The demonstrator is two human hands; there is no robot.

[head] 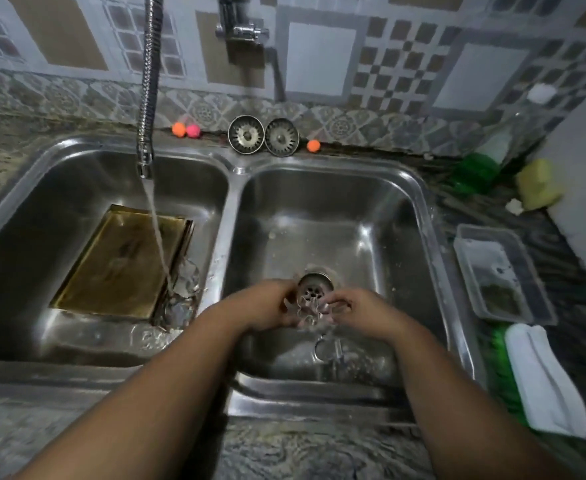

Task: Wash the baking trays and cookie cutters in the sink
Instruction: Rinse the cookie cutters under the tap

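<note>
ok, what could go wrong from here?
1. Left hand and right hand pinch the thin cookie cutter over the drain; the grip may slip.
2. Faucet water lands on the baking tray in the left basin while both hands work over the right one: wasted water, possible splashing.

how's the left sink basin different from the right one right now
The left basin holds a gold baking tray; the right basin has none. The tap runs into the left basin, not the right basin. The left hand and right hand hold a cookie cutter over the right basin, not the left basin. Both are stainless steel.
</note>
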